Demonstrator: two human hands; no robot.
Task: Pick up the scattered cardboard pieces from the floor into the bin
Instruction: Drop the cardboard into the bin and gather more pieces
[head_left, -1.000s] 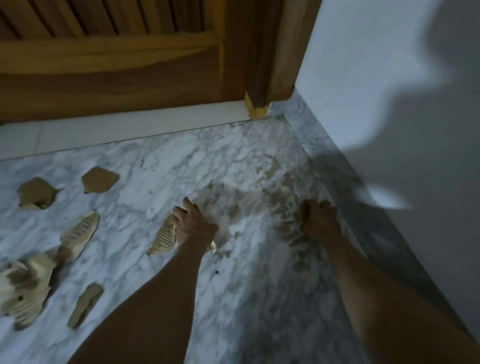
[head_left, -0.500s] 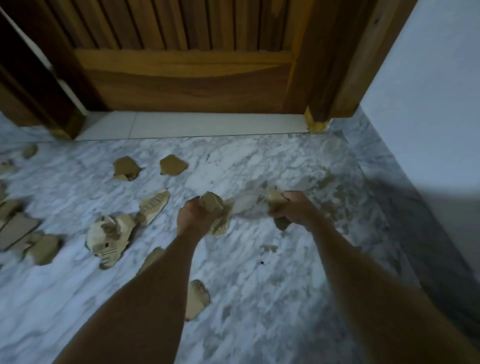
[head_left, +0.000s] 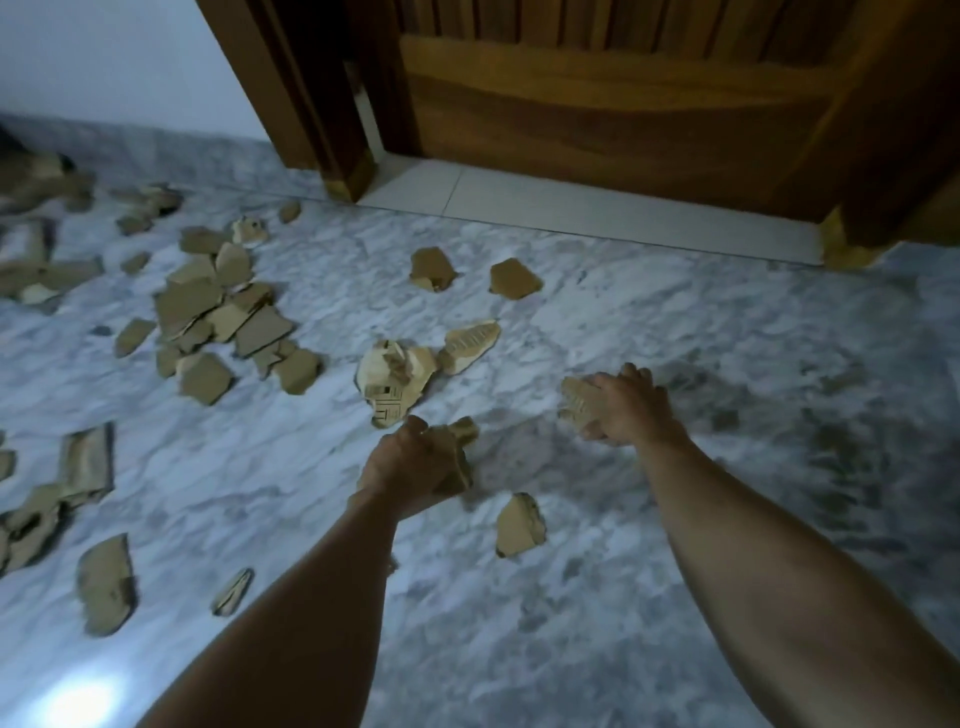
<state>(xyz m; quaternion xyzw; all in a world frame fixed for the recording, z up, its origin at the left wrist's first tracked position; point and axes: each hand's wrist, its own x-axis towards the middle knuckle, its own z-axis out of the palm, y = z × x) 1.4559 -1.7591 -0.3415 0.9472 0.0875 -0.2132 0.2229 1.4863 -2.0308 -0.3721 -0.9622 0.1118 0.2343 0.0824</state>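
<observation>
Both hands already loaded — left hand (head_left: 415, 465) has fingers curled round a brown torn cardboard scrap (head_left: 457, 457), right hand (head_left: 626, 410) grips a ribbed, corrugated tan cardboard piece (head_left: 579, 402) against its palm, fingers wrapped over it. Nearest loose target looks like the small tan wedge of cardboard (head_left: 519, 525) on the grey-white marble floor (head_left: 675, 322), at about 5 o'clock from the left hand and 7 o'clock from the right, long axis roughly 12-to-6 — left hand is nearer. Bin not in view; the bulk of the brown flat scraps (head_left: 223, 312) lies well off at 10 o'clock.
</observation>
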